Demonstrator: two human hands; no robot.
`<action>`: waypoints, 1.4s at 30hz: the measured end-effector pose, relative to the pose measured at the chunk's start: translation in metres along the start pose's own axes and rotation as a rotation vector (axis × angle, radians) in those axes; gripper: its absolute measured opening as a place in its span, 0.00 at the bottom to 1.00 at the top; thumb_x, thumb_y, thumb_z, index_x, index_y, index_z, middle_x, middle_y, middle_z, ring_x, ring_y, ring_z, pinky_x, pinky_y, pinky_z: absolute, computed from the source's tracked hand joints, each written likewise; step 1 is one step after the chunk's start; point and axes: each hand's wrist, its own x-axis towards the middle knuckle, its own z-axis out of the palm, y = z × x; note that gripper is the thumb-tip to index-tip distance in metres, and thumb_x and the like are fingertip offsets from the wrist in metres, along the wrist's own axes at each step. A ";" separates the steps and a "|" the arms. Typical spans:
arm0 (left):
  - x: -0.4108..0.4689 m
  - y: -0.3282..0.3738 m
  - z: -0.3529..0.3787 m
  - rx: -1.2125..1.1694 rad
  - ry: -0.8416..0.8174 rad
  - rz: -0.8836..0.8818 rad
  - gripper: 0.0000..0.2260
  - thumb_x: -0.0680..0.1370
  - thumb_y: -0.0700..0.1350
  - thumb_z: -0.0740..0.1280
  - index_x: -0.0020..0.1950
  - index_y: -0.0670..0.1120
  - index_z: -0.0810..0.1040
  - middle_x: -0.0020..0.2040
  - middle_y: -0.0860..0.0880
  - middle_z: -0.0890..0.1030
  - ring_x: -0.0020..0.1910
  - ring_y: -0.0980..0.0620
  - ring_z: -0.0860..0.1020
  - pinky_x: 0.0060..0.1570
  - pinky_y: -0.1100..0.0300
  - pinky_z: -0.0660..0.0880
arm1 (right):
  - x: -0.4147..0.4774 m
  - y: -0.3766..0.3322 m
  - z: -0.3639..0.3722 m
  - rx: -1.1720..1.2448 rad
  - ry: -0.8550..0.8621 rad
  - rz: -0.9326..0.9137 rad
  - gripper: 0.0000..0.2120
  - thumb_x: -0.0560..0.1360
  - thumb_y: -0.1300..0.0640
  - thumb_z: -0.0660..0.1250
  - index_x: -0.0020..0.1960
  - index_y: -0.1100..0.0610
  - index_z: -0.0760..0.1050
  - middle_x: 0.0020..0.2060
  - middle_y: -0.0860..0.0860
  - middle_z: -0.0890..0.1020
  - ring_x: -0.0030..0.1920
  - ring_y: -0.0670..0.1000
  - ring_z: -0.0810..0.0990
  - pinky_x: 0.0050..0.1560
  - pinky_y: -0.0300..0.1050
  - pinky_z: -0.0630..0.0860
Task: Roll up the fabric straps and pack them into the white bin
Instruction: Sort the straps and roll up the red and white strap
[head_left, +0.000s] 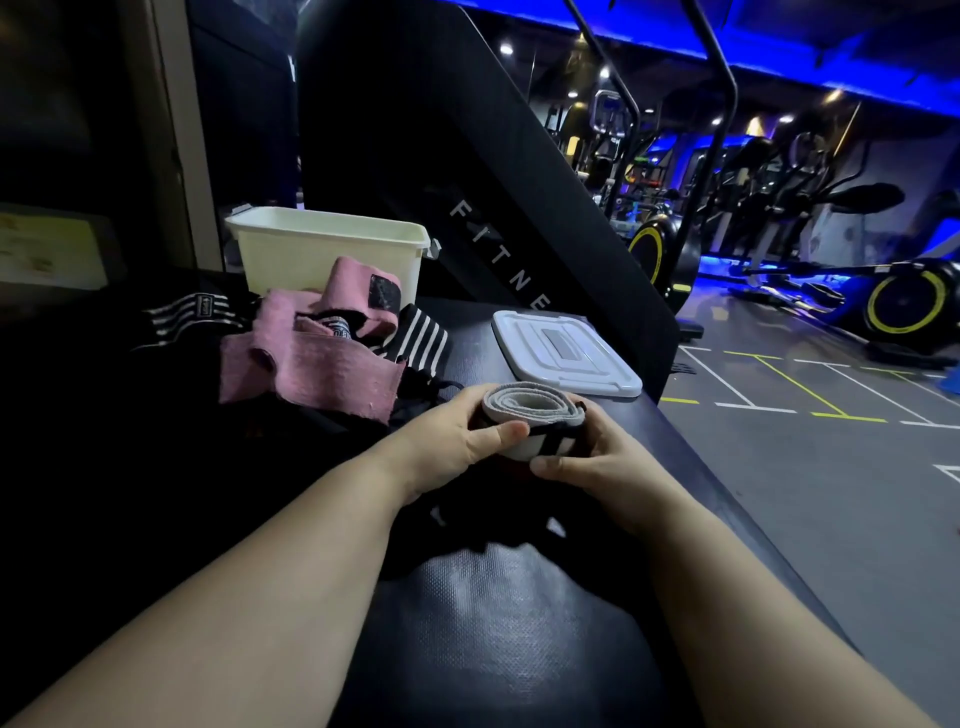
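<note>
A rolled grey strap (530, 410) with black stripes is held at the centre of the frame, just above the black counter (519, 623). The fingers of the left hand (457, 436) and the right hand (592, 457) are clamped around it from both sides. Unrolled pink straps (311, 358) and striped straps (415, 338) are piled left of centre, in front of the white bin (322, 249). A white lid (566, 353) lies flat to the right.

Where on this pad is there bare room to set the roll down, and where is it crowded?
Bare pad lies between the strap pile and the lid, and more between the forearms, nearest the camera. In front of the bin it is crowded with straps. The left hand and right hand grip the roll.
</note>
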 end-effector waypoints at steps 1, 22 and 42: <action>-0.001 -0.001 0.001 0.018 -0.003 0.001 0.16 0.76 0.43 0.71 0.59 0.56 0.72 0.55 0.58 0.80 0.55 0.66 0.77 0.60 0.70 0.71 | 0.000 0.000 0.001 -0.014 0.001 -0.005 0.34 0.63 0.67 0.75 0.67 0.60 0.70 0.61 0.55 0.80 0.63 0.52 0.78 0.60 0.43 0.75; -0.006 -0.001 -0.005 0.011 0.009 0.033 0.21 0.67 0.54 0.73 0.59 0.54 0.75 0.54 0.55 0.83 0.56 0.63 0.79 0.55 0.71 0.72 | -0.005 -0.009 0.000 -0.196 -0.061 0.054 0.35 0.59 0.57 0.79 0.63 0.44 0.70 0.60 0.44 0.80 0.64 0.45 0.76 0.66 0.44 0.71; -0.027 0.016 0.024 0.472 -0.048 -0.127 0.36 0.69 0.43 0.78 0.72 0.48 0.64 0.59 0.53 0.76 0.59 0.58 0.74 0.57 0.70 0.67 | -0.040 -0.018 -0.006 -0.479 0.014 0.100 0.38 0.59 0.59 0.80 0.59 0.36 0.65 0.60 0.41 0.77 0.63 0.42 0.75 0.66 0.42 0.70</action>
